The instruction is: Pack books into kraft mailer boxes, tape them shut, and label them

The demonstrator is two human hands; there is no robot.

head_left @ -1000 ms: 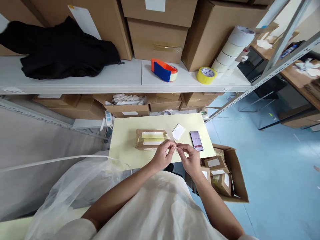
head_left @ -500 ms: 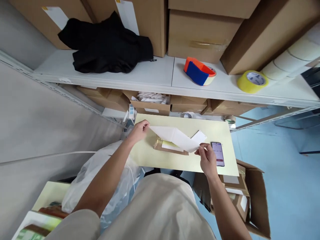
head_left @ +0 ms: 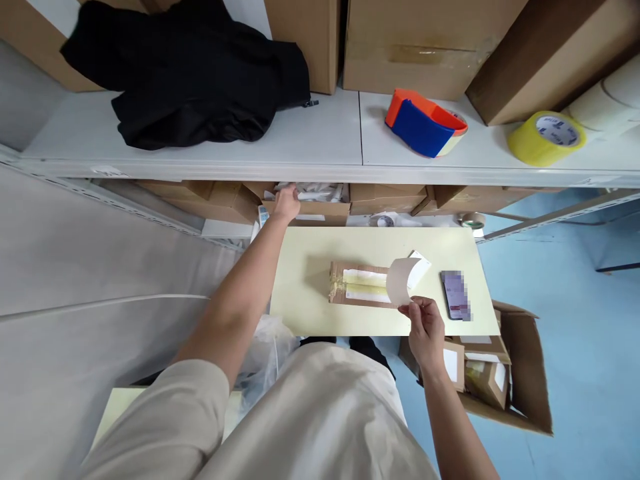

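Note:
Between the thumb and fingers of my right hand (head_left: 424,328) is a curled sheet of white paper (head_left: 399,280). The sheet stands above the right end of a small brown cardboard parcel (head_left: 364,285), which carries pale strips and clear tape. My left hand (head_left: 287,203) reaches over the table's far edge to an open carton of white pieces (head_left: 323,193) on the lower shelf. Its fingers are bent together at the carton's rim; what they hold, if anything, is hidden. A small white card (head_left: 419,269) lies behind the curled sheet.
A phone (head_left: 454,295) lies on the right of the pale yellow table (head_left: 305,320). The upper shelf (head_left: 345,150) overhangs the far edge, with a black garment (head_left: 200,80), a blue-orange band (head_left: 423,127) and yellow tape (head_left: 547,138). An open carton of parcels (head_left: 530,373) stands at the right.
My left hand has let go of the paper and moved forward to the lower-shelf carton. The sheet, stretched between both hands before, now curls from my right hand alone. The view has shifted.

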